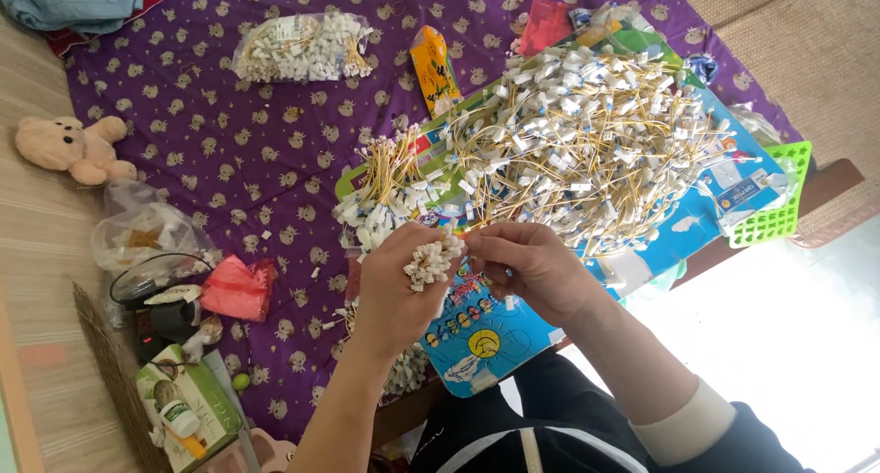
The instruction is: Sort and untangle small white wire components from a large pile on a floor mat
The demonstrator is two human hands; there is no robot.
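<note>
My left hand [396,285] is closed around a bunch of white connector ends [431,260] on thin yellow wires. Beside it, my right hand [532,264] pinches at the top of that same bunch, fingertips touching it. Just beyond my hands a big loose heap of yellow wires with white plugs [587,129] lies on a colourful blue board [715,207]. A tidier gathered bundle [385,193] sits at the heap's left edge.
A purple patterned cloth [229,161] covers the floor. On it lie a clear bag of finished pieces [302,47], an orange packet [435,70], a red bag [236,288] and a teddy bear [73,148]. A green basket [779,218] sits far right; boxes and clutter sit lower left.
</note>
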